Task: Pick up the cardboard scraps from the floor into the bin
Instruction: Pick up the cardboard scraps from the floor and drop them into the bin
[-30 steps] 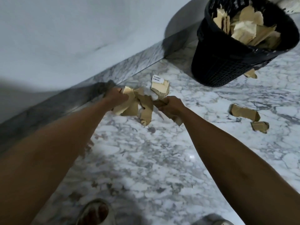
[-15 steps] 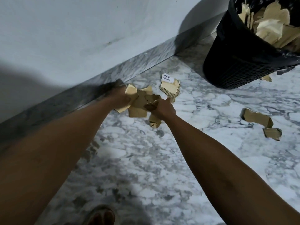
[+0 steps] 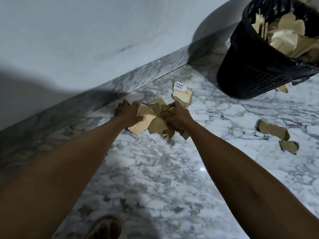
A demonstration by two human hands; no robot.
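Near edge: a sandalled foot [image 3: 106, 228] on the white-and-grey marble floor [image 3: 155, 178]. Both bare forearms reached forward to mid-floor. Left hand [image 3: 128, 113] gripped a pale tan flat cardboard piece [image 3: 144, 122], thumb on top, fingers curled over its left edge. Right hand [image 3: 178, 116] clutched a bunch of torn brown cardboard scraps [image 3: 158, 124], fingers wrapped tight around them; the two loads touched each other between the hands. To the right, two loose brown scraps [image 3: 272, 130] lay on the floor, well apart from the hands. Just beyond the right hand: a corrugated scrap with a white barcode label [image 3: 183, 94] on the floor. Far right: black mesh plastic bin [image 3: 255, 71], tilted, stuffed with cardboard, near the marble skirting [image 3: 120, 87] and grey wall [image 3: 86, 31].
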